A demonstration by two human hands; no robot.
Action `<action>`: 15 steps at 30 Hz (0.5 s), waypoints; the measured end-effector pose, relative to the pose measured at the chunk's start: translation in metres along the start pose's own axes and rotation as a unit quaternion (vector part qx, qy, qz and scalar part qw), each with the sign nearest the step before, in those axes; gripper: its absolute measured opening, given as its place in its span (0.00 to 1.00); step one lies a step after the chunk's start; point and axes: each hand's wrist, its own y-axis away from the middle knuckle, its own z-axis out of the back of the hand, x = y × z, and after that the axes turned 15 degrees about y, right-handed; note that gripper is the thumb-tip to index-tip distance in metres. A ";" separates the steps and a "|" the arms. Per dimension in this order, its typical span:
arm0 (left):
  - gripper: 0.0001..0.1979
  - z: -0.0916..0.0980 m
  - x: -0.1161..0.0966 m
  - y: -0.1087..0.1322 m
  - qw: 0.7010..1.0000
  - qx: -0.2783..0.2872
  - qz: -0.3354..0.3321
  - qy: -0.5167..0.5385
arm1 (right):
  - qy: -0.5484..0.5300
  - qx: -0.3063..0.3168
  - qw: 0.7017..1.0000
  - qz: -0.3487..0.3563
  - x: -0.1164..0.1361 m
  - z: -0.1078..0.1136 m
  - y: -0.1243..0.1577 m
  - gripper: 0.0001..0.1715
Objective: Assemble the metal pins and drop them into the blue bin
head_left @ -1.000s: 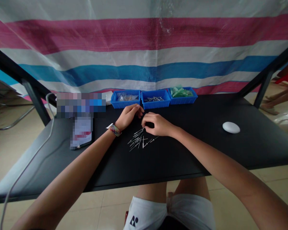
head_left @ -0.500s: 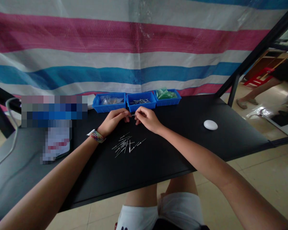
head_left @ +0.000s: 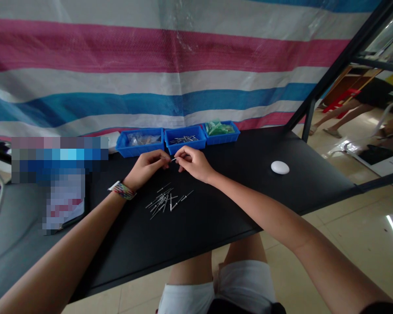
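Over the black table, in front of the blue bins, my left hand [head_left: 149, 168] and my right hand [head_left: 195, 165] meet fingertip to fingertip. Between them they pinch a thin silver blind rivet [head_left: 173, 159], mostly covered by the fingers. A loose pile of similar blind rivets [head_left: 163, 201] lies on the table below the hands. Just beyond the fingers, the middle blue bin [head_left: 187, 147] holds more thin metal pieces.
Left of the middle bin stands a blue bin [head_left: 139, 151] with clear plastic bags; to its right, another [head_left: 222, 138] with green plastic. A white oval object [head_left: 280, 167] rests at right. Pixelated items cover the left side. A striped sheet [head_left: 170, 83] hangs behind.
The view has shifted a little, so the bins and pile appear further left. Both hands stay together, with the rivet's shaft now tilted between the fingertips.
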 end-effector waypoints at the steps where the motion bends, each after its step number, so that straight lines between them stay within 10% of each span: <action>1: 0.14 0.000 0.000 0.000 1.000 0.002 0.000 -0.001 | 0.001 -0.003 1.000 0.000 0.000 0.000 0.000 0.02; 15: 0.18 0.001 0.002 0.000 1.000 0.005 0.001 -0.026 | -0.008 -0.024 0.999 -0.023 0.001 0.000 0.000 0.08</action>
